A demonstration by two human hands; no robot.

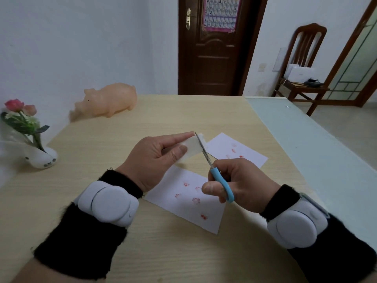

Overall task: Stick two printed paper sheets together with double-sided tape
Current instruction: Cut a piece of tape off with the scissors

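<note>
At far left we see a vase point(41, 159) of flowers, then a peach pig point(110, 101) on the table point(163, 117). The left hand point(153, 160) pinches a white strip of tape point(190, 150) between thumb and forefinger, above the table. The scissors point(205, 155) cross the strip's right end, blades nearly together. The right hand point(242, 184) grips their blue handles, thumb through one loop. Under the hands lies the near sheet point(183, 203), white with small red prints. The far sheet point(238, 148), alike, lies flat beyond the blades.
</note>
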